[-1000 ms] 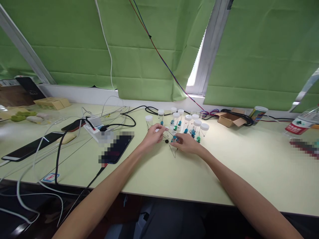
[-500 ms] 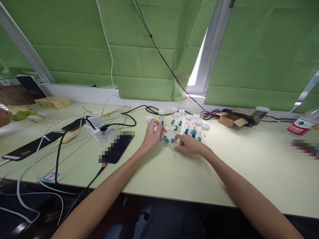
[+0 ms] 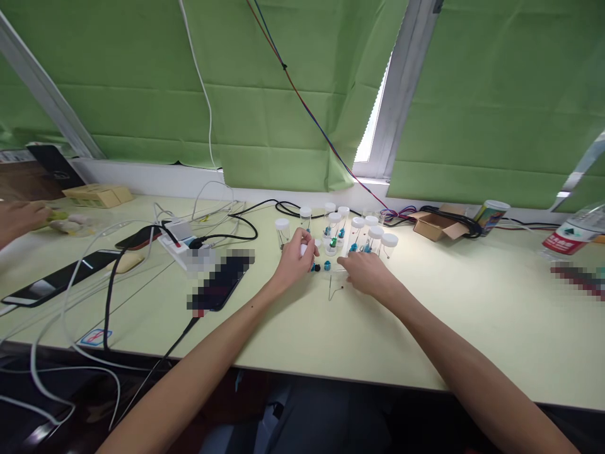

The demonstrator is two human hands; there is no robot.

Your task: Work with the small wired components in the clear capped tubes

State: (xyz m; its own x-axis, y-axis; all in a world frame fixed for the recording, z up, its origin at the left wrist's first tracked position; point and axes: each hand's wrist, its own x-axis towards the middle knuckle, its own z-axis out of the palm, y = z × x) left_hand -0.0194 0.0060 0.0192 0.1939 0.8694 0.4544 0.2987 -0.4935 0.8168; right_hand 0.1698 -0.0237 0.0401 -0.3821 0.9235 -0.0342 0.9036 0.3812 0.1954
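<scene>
My left hand [image 3: 297,258] is closed with a white cap [image 3: 304,250] between thumb and fingers; whether the cap sits on a vial is hidden. My right hand [image 3: 366,272] is bent with fingertips down, beside a faint clear piece; what the fingers grip is hidden. Between the hands lie a small blue part [image 3: 328,266] and a small black part [image 3: 317,268]. A thin bent wire [image 3: 330,289] rests on the table just left of my right hand. Behind stand several clear vials with white caps, such as one vial [image 3: 282,234] at the left, many holding blue or green parts and wires.
A phone [image 3: 222,280] and a power strip [image 3: 182,246] with tangled cables lie to the left. An open cardboard box [image 3: 439,226], a can [image 3: 491,217] and a water bottle [image 3: 574,233] are to the right. Another person's hand [image 3: 21,221] is at the far left.
My right hand has shifted slightly right and turned palm down. The bent wire has turned a little. My left fingers have closed in. The other person's hand has reached further in.
</scene>
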